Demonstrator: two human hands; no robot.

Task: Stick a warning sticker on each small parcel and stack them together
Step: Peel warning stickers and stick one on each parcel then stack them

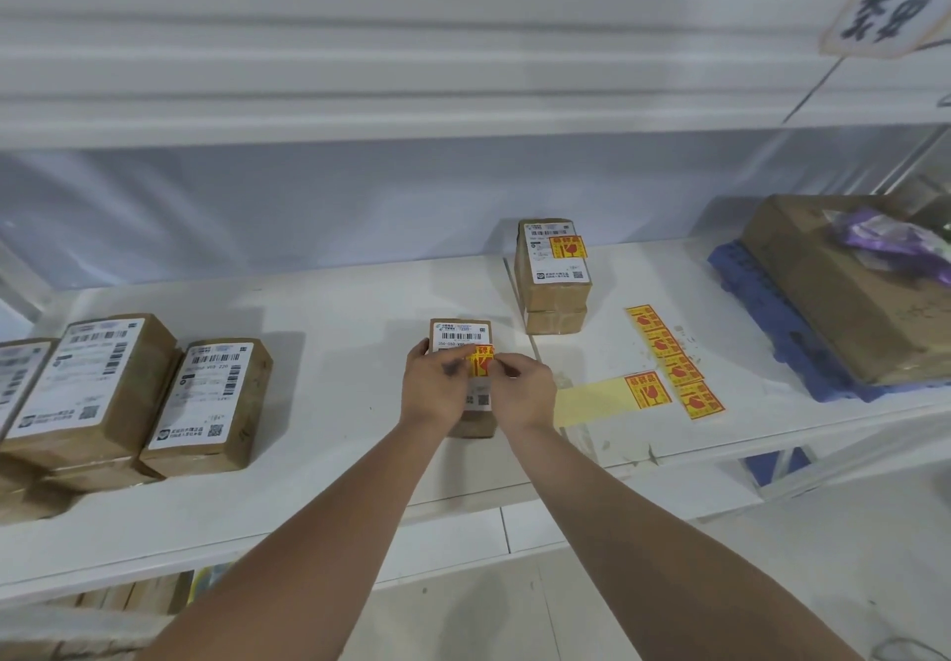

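A white shelf [334, 310] runs across the view, with two bare forearms reaching to its middle. Far right of the hands, a large cardboard box [833, 300] sits on a blue pallet [761, 300]. Well left of the hands lie the waiting parcels [206, 403], showing no yellow sticker. Beyond and to the right of the hands stands the finished stack [553, 274], two parcels high, its top one stickered.

Between the hands, one small parcel [459, 333] lies flat on the shelf. The left hand [432, 388] holds it, thumb at its left edge and fingers curled over the top. The right hand [525, 388] pinches the right edge of a yellow warning sticker [479, 359] lying across the parcel's label. Motion blur hides whether the sticker is fully down.

The step appears to be sticking. Next would likely be smoothing it flat, then lifting the parcel onto the stack, squared so it doesn't tip.

Just right of the right hand lie a sticker strip [674, 362] and a backing strip [607, 398]; bare shelf leads toward the stack.
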